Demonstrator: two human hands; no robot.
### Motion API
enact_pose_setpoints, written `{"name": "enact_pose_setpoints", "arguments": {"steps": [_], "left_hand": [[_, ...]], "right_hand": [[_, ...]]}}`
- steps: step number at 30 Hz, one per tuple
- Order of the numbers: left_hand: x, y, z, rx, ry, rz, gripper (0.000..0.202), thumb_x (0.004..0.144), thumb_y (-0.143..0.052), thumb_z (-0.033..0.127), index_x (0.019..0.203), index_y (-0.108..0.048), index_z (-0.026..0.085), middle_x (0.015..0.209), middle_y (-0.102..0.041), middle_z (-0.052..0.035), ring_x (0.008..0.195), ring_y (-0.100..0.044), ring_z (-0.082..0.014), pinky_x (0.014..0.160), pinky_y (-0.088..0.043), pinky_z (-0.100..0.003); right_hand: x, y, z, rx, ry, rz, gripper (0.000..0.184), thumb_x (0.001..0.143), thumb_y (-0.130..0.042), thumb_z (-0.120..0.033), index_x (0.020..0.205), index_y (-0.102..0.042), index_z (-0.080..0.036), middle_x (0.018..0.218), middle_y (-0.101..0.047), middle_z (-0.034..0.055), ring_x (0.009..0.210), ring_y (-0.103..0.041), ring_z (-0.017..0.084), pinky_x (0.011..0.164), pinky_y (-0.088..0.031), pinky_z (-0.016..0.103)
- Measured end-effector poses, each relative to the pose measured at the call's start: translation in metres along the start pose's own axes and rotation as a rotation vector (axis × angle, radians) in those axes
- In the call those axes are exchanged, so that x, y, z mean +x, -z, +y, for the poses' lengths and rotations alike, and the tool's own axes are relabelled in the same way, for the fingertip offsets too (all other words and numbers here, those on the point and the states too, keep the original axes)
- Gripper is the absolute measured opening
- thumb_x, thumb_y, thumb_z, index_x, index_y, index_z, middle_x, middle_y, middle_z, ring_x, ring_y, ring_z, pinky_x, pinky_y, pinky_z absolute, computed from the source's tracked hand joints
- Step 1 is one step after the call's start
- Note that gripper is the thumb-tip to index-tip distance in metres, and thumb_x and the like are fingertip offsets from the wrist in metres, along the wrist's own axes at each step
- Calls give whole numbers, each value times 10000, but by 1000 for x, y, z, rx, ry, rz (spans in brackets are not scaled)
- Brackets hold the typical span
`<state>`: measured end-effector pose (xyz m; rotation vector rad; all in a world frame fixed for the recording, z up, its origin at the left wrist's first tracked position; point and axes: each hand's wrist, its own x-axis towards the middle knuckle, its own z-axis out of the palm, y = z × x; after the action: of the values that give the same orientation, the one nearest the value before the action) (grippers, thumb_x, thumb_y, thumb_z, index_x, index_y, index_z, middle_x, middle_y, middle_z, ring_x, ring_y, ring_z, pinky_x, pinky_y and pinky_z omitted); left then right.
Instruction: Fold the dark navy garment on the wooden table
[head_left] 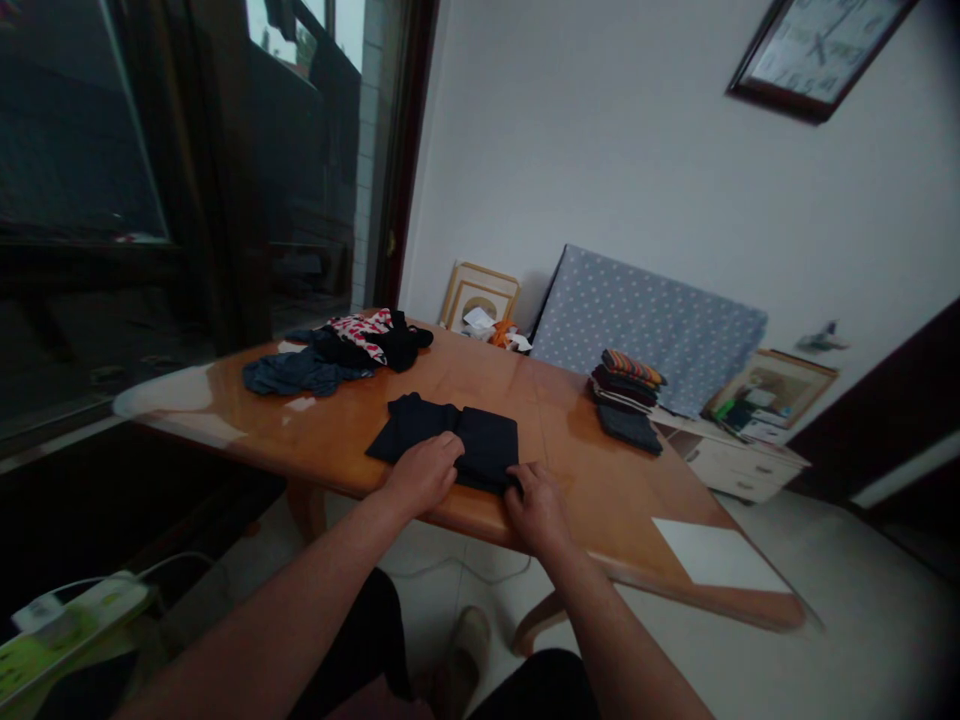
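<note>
A dark navy garment (pixel 484 440), partly folded, lies near the front edge of the wooden table. Its right part makes a neat rectangle, while the left end spreads out in loose points. On its front middle rests my left hand (pixel 429 472), fingers curled and closed on the cloth. My right hand (pixel 538 505) grips the garment's front right corner between thumb and fingers. The fingertips of both hands are partly hidden against the dark fabric.
A loose heap of clothes (pixel 330 352) is on the table's left. Folded clothes (pixel 628 385) are stacked at the right, near a white sheet (pixel 716 555) by the table edge (pixel 787 610). A spotted cloth (pixel 645 320) covers something behind. A power strip (pixel 75 630) is at lower left.
</note>
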<state>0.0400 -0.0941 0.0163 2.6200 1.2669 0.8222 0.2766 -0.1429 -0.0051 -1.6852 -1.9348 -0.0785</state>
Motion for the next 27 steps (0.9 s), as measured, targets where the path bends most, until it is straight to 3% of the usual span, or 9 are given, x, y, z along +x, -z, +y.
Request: {"name": "enact_pose_setpoints", "arguments": {"steps": [8, 16, 20, 27], "left_hand": [[2, -10, -8, -18, -2, 72, 477, 802, -501, 90, 1237, -590, 265, 1288, -584, -58, 1167, -579, -229, 1016, -445, -365], [6, -13, -14, -36, -40, 54, 398, 827, -496, 101, 1153, -686, 228, 1223, -637, -61, 1147, -596, -211, 1031, -449, -338], [6, -12, -13, -30, -52, 58, 400, 834, -471, 87, 1147, -688, 212, 1222, -643, -63, 1185, -579, -202, 1061, -432, -329], [6, -13, -19, -109, 35, 111, 339, 898, -421, 137, 1102, -681, 213, 1135, -671, -50, 1093, -620, -187, 998, -474, -333]], "right_hand": [[0, 4, -3, 39, -53, 13, 310, 808, -551, -165, 1081, -689, -216, 1025, -629, 78, 989, -584, 231, 895, -446, 331], [1, 1, 4, 157, -70, 42, 322, 771, -555, -154, 1053, -706, -188, 1035, -647, 84, 1004, -591, 221, 917, -454, 327], [3, 2, 14, 372, -120, 84, 252, 797, -519, -214, 956, -715, -196, 982, -681, 65, 976, -607, 210, 907, -460, 322], [1, -2, 33, 811, -369, 280, 298, 811, -492, -379, 939, -676, -182, 919, -699, 46, 852, -626, 195, 757, -490, 295]]}}
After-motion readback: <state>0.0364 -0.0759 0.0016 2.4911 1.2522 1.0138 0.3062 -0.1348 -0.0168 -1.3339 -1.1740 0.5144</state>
